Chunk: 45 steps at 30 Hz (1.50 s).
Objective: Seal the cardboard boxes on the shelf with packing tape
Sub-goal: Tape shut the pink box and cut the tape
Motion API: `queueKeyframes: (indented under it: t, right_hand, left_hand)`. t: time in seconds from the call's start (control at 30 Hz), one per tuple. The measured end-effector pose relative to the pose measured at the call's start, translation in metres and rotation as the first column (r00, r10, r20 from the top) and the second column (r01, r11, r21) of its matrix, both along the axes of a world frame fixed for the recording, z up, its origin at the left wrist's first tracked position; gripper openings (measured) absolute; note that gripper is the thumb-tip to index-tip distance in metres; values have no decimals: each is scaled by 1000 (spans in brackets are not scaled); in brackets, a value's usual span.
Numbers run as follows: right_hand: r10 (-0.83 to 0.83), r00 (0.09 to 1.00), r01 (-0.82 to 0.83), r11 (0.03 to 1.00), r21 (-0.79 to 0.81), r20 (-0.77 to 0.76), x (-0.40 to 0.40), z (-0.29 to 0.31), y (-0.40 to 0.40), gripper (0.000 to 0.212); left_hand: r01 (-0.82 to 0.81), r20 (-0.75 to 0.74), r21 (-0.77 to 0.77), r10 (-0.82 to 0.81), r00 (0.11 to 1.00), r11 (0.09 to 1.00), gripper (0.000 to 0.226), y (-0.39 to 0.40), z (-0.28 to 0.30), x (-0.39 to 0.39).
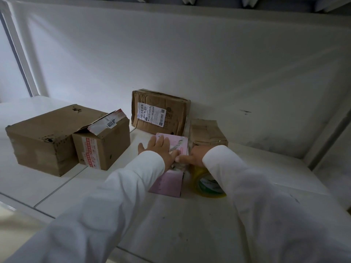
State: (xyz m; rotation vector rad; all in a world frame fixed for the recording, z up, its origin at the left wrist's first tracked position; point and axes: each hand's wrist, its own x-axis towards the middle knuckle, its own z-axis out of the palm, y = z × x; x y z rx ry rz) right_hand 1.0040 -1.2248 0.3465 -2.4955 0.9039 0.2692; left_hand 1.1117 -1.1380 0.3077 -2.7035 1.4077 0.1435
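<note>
White sleeves reach over the shelf (57, 186) to a pink box (167, 182), long axis running away from the person. Left hand (159, 149) lies flat, fingers straight, pressing its top; right hand (191, 155) grips its right edge. Tape roll (207, 185) sits just right, under that wrist. Brown boxes (51, 137) stand left and behind

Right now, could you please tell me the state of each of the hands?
Left hand: open, fingers flat on the pink box.
Right hand: on the same box; grip cannot be told.
</note>
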Motion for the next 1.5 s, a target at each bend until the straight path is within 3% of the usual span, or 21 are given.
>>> queueKeyframes:
  t: [0.1, 0.17, 0.23, 0.33, 0.43, 0.7, 0.87, 1.03, 1.1, 1.23, 1.3, 1.43, 1.5]
  right_hand:
    - [14, 1000, -14, 1000, -11, -1, -2, 1, 1, 66]
    - [21, 1000, -21, 1000, -17, -14, -1, 1, 2, 67]
    - [25, 1000, -25, 1000, -12, -9, 0, 0, 3, 68]
    - [11, 1000, -11, 1000, -8, 9, 1, -3, 2, 73]
    - [1, 1000, -2, 999, -36, -17, -1, -2, 2, 74]
    - [89, 994, -94, 992, -86, -63, 4, 1, 17, 76]
    - [136, 986, -148, 980, -130, -97, 7, 6, 22, 74]
    - [150, 986, -154, 986, -61, -75, 7, 3, 18, 77]
    - [131, 990, -132, 991, -14, -56, -1, 7, 11, 69]
    - [96, 994, -95, 995, 17, -58, -12, 10, -2, 27]
    - [84, 995, -82, 996, 33, -48, -12, 10, -3, 36]
    - [49, 999, -49, 999, 21, -19, 5, 1, 7, 78]
    - [85, 996, -86, 996, -26, -29, 19, -8, 12, 85]
  left_hand:
    - [137, 115, 34, -141, 983, 990, 63, 2, 10, -8]
    - [188, 106, 35, -190, 976, 982, 67, 2, 7, -4]
    - [141, 35, -25, -140, 990, 990, 71, 0, -4, 6]
    - [-240, -254, -244, 177, 951, 940, 64, -1, -8, 12]
    - [-418, -380, -262, 305, 873, 870, 58, -3, -5, 12]
    - [-531, -318, -277, 445, 837, 800, 51, 0, -1, 5]
    - [-553, -267, -227, 494, 827, 802, 56, 0, 2, 4]
    - [-543, -273, -234, 482, 832, 806, 57, -1, 0, 6]
    - [-524, -268, -227, 465, 844, 821, 59, 0, -1, 7]
    - [-506, -277, -224, 443, 853, 833, 59, 0, -4, 11]
    - [-506, -288, -231, 439, 851, 831, 58, 0, -6, 13]
    - [-502, -283, -239, 434, 855, 831, 54, 1, -7, 13]
    - [-505, -294, -233, 435, 851, 831, 52, 0, -7, 14]
